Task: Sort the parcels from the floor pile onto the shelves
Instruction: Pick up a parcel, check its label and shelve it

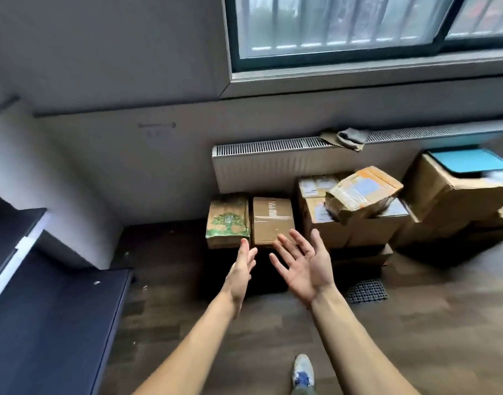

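Pick-up stage, as judged from the posture: both forearms are pointing away from the body toward the floor pile, and neither hand is holding anything yet. The left hand [242, 270] is showing edge-on with straight fingers, its fingertips overlapping the lower right corner of the green-printed parcel [228, 223]; whether they are touching it cannot be told. The right hand [305, 267] is facing palm-up and inward with fingers spread and relaxed, hovering in front of the plain brown box [273, 219], which is standing just beside the green-printed parcel. Both parcels are sitting on the floor against the radiator [270, 163], at the left end of the pile. To their right, a crumpled parcel [363, 192] is lying tilted on a taller box [327, 223], and a large carton [449, 195] is carrying a teal tray [469, 163]. The dark shelves [53, 323] are standing at the left, well apart from the pile. The next move is probably calling for the two palms to close on opposite sides of one parcel, most likely the plain brown box lying between them, followed by a lift and a turn to the left. A cloth [347, 138] is resting on the radiator top.
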{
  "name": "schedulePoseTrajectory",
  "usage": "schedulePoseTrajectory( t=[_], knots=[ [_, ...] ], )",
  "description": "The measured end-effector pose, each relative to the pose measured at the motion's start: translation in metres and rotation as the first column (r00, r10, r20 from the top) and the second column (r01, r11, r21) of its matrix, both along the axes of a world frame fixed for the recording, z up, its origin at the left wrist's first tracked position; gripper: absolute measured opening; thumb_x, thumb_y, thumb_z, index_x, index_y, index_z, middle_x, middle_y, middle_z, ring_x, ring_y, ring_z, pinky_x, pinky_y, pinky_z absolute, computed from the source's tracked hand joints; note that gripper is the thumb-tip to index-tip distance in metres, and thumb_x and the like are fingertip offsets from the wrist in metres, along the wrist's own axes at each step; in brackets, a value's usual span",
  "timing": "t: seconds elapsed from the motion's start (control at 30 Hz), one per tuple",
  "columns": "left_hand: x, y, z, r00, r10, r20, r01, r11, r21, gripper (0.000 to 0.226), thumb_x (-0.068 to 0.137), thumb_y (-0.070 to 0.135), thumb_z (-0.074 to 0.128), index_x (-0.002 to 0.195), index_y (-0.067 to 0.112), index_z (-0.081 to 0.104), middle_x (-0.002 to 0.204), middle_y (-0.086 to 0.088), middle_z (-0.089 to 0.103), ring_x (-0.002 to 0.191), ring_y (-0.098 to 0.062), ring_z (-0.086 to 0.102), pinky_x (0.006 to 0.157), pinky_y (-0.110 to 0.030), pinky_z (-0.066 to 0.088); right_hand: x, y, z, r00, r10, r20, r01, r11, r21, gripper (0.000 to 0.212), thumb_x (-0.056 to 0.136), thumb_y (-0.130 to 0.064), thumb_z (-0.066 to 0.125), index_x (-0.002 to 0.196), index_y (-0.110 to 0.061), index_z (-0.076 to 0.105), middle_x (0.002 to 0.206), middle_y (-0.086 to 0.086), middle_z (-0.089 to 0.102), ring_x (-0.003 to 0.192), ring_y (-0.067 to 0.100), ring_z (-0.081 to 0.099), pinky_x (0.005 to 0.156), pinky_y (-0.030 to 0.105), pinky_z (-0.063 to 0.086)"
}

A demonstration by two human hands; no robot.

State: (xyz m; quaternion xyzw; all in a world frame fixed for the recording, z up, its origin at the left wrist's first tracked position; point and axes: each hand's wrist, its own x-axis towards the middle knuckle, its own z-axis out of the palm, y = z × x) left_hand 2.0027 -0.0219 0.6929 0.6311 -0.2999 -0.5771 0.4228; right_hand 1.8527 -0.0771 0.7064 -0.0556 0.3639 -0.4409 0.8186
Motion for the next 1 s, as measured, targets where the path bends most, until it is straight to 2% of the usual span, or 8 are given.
schedulePoseTrajectory(
  t=[0.07, 0.17, 0.33, 0.47, 0.73, 0.87, 1.0],
  knots=[
    [0.003, -0.032, -0.013, 0.999, 0.044, 0.029, -0.046, 0.997, 0.057, 0.087, 0.099, 0.073, 0.018, 0.161, 0.014, 0.032, 0.167, 0.002, 0.032, 0.153, -0.015, 0.032, 0.128, -0.042, 0.017, 0.000, -0.041, -0.018, 1.000, 0.019, 0.015, -0.020, 0.999, 0.043, 0.060, 0.102, -0.057, 0.050, 0.142, -0.012, 0.057, 0.140, 0.017, 0.063, 0.132, 0.032, 0.059, 0.112, 0.053, 0.046],
    [0.017, -0.075, -0.015, 0.991, 0.105, 0.084, -0.115, 0.985, 0.126, 0.086, 0.099, 0.074, 0.021, 0.161, 0.016, 0.032, 0.167, 0.004, 0.032, 0.152, -0.014, 0.033, 0.129, -0.043, 0.016, 0.009, -0.100, -0.032, 0.998, 0.058, 0.015, -0.059, 0.995, 0.079, 0.059, 0.103, -0.056, 0.051, 0.143, -0.013, 0.056, 0.142, 0.017, 0.061, 0.134, 0.032, 0.057, 0.116, 0.054, 0.041],
    [0.056, -0.145, -0.008, 0.968, 0.216, 0.132, -0.233, 0.963, 0.135, 0.081, 0.101, 0.071, 0.023, 0.162, 0.018, 0.031, 0.167, 0.004, 0.032, 0.152, -0.015, 0.032, 0.129, -0.044, 0.015, 0.045, -0.194, -0.032, 0.988, 0.155, -0.017, -0.154, 0.986, 0.060, 0.056, 0.104, -0.055, 0.050, 0.142, -0.014, 0.056, 0.144, 0.016, 0.059, 0.137, 0.031, 0.055, 0.117, 0.052, 0.041],
    [0.094, -0.191, -0.028, 0.950, 0.279, 0.142, -0.300, 0.942, 0.152, 0.075, 0.105, 0.066, 0.022, 0.162, 0.019, 0.030, 0.167, 0.004, 0.031, 0.153, -0.016, 0.031, 0.129, -0.041, 0.016, 0.079, -0.248, -0.052, 0.972, 0.226, -0.062, -0.221, 0.972, 0.076, 0.055, 0.105, -0.054, 0.049, 0.144, -0.015, 0.055, 0.145, 0.016, 0.059, 0.138, 0.031, 0.054, 0.118, 0.051, 0.040],
    [0.182, -0.265, -0.155, 0.947, 0.309, 0.089, -0.319, 0.864, 0.390, 0.074, 0.103, 0.067, 0.026, 0.158, 0.019, 0.038, 0.164, 0.003, 0.038, 0.149, -0.017, 0.038, 0.128, -0.044, 0.020, 0.151, -0.329, -0.167, 0.909, 0.303, -0.287, -0.222, 0.934, 0.281, 0.055, 0.104, -0.055, 0.051, 0.143, -0.016, 0.057, 0.141, 0.013, 0.062, 0.133, 0.027, 0.058, 0.116, 0.049, 0.043],
    [0.232, -0.297, -0.214, 0.962, 0.250, 0.115, -0.270, 0.777, 0.569, 0.075, 0.100, 0.073, 0.030, 0.156, 0.025, 0.043, 0.165, 0.002, 0.038, 0.152, -0.020, 0.034, 0.126, -0.044, 0.021, 0.183, -0.355, -0.218, 0.816, 0.403, -0.414, -0.225, 0.882, 0.415, 0.052, 0.104, -0.053, 0.051, 0.141, -0.018, 0.059, 0.143, 0.012, 0.060, 0.128, 0.024, 0.060, 0.106, 0.043, 0.045],
    [0.280, -0.327, -0.268, 0.962, 0.206, 0.178, -0.273, 0.709, 0.651, 0.079, 0.099, 0.076, 0.030, 0.155, 0.024, 0.047, 0.163, 0.001, 0.041, 0.151, -0.021, 0.036, 0.124, -0.042, 0.021, 0.211, -0.381, -0.264, 0.722, 0.502, -0.475, -0.265, 0.836, 0.480, 0.052, 0.104, -0.051, 0.052, 0.144, -0.017, 0.055, 0.141, 0.009, 0.060, 0.128, 0.022, 0.058, 0.106, 0.041, 0.045]
  ],
)
